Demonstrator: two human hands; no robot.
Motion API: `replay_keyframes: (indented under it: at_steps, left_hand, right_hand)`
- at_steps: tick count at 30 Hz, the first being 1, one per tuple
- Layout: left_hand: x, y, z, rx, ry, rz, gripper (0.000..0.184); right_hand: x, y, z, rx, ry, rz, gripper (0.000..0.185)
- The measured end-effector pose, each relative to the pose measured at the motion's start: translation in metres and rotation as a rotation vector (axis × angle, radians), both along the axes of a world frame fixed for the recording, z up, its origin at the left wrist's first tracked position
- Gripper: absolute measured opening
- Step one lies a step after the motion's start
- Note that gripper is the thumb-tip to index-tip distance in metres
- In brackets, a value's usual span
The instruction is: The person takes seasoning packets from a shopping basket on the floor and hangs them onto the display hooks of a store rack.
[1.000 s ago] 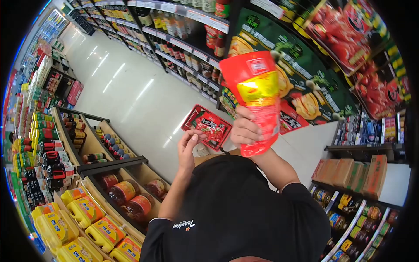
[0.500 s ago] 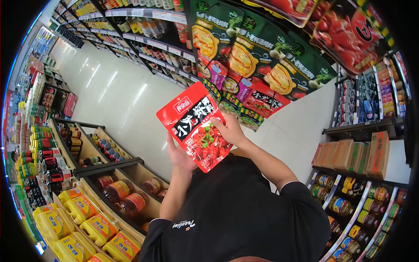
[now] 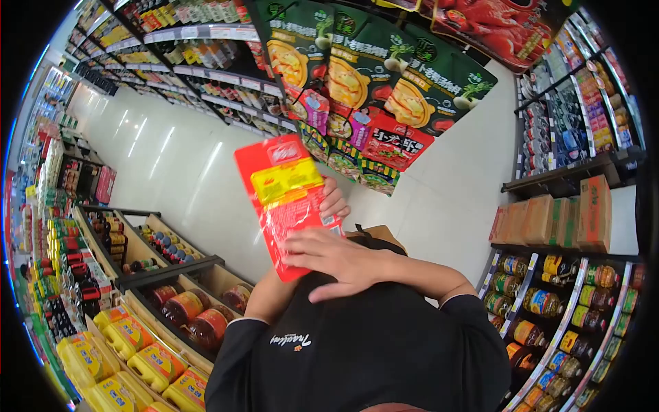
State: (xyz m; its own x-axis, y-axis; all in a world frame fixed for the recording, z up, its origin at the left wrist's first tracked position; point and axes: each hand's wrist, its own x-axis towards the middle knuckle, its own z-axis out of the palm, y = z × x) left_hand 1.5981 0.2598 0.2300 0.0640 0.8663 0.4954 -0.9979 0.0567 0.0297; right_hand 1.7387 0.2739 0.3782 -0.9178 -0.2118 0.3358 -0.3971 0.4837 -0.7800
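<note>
A red pouch with a yellow patch and small print faces the camera in front of my chest, tilted to the left. Behind it is my left hand, its fingers curled round the pouch's right edge; the palm is hidden. Across the pouch's lower front lies my right hand, palm down, fingers stretched out and thumb apart.
Green food pouches and a red crayfish pouch hang ahead. Sauce shelves run to the upper left. Yellow jugs and a wooden-sided bin stand at left; cardboard boxes and jars at right.
The pouch has turned over from its picture side to its printed side. My left hand's fingers now wrap its right edge, and my right hand has moved from that edge down across the lower front.
</note>
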Motion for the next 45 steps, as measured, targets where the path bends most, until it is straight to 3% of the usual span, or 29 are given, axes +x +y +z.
replay_keyframes:
  at_steps: [2, 6, 9, 13, 17, 18, 21, 22, 23, 26, 28, 31, 35, 39, 41, 42, 43, 44, 45]
  left_hand:
    - [-0.006, 0.002, 0.033, -0.022, 0.074, -0.062, 0.033]
    - [-0.031, 0.002, 0.041, 0.061, 0.295, 0.003, 0.048]
    - [-0.039, -0.012, 0.031, -0.035, 0.366, -0.067, 0.057]
    - [-0.012, -0.056, 0.031, -0.377, 0.130, 0.345, 0.047]
    - [-0.005, -0.080, 0.026, -1.004, 0.145, 0.993, 0.039]
    - [-0.011, -0.086, 0.027, -1.131, 0.248, 1.160, 0.037]
    - [-0.030, -0.113, 0.044, -1.338, 0.700, 1.492, 0.033]
    - [-0.040, -0.127, 0.057, -1.387, 1.036, 1.485, 0.029]
    - [-0.040, -0.129, 0.070, -1.374, 1.122, 1.539, 0.028]
    - [-0.034, -0.129, 0.107, -1.296, 1.364, 1.704, 0.024]
    - [-0.028, -0.129, 0.118, -1.264, 1.447, 1.663, 0.021]
    - [-0.014, -0.134, 0.116, -1.164, 1.674, 1.571, 0.016]
    - [0.004, -0.129, 0.104, -1.057, 1.515, 1.526, 0.010]
    - [0.030, -0.114, 0.098, -0.992, 1.281, 1.340, 0.019]
    - [0.031, -0.116, 0.097, -0.883, 1.488, 1.416, 0.019]
    - [0.032, -0.118, 0.096, -0.819, 1.586, 1.458, 0.018]
    - [0.031, -0.115, 0.101, -0.751, 1.680, 1.503, 0.017]
    - [0.030, -0.108, 0.111, -0.656, 1.657, 1.589, 0.013]
    - [0.028, -0.104, 0.113, -0.778, 1.619, 1.506, 0.014]
  right_hand:
    - [-0.012, -0.003, -0.001, 0.304, 0.067, -0.084, 0.064]
    - [-0.021, -0.006, 0.000, 0.294, 0.073, -0.091, 0.067]
    - [-0.037, -0.008, -0.003, 0.431, 0.142, -0.150, 0.068]
    - [-0.057, -0.017, -0.001, 0.414, 0.184, -0.192, 0.071]
    - [-0.069, -0.022, -0.016, 0.220, 0.095, -0.203, 0.082]
    - [-0.070, -0.022, -0.028, 0.064, 0.015, -0.185, 0.092]
    - [-0.066, -0.019, -0.041, -0.651, -0.227, -0.020, 0.099]
    - [-0.062, -0.016, -0.038, -0.675, -0.231, -0.008, 0.099]
    - [-0.064, -0.012, -0.051, -0.450, -0.141, 0.025, 0.087]
    - [-0.066, -0.028, -0.084, -0.837, -0.270, -0.074, 0.055]
    - [-0.074, -0.031, -0.107, -1.162, -0.420, -0.191, 0.037]
    - [-0.082, -0.023, -0.124, -1.334, -0.487, -0.308, 0.033]
    - [-0.069, -0.005, -0.108, -1.089, -0.338, -0.485, 0.032]
    - [-0.056, 0.020, -0.063, -0.954, -0.201, -0.584, 0.025]
    - [-0.047, 0.021, -0.049, -0.941, -0.194, -0.644, 0.023]
    - [-0.043, 0.016, -0.047, -0.883, 0.040, -0.617, 0.021]
    - [-0.032, 0.020, -0.054, -0.586, 0.149, -0.607, 0.020]
    - [-0.028, 0.020, -0.057, -0.545, 0.233, -0.598, 0.020]
    - [-0.027, 0.019, -0.058, -0.504, 0.314, -0.590, 0.020]
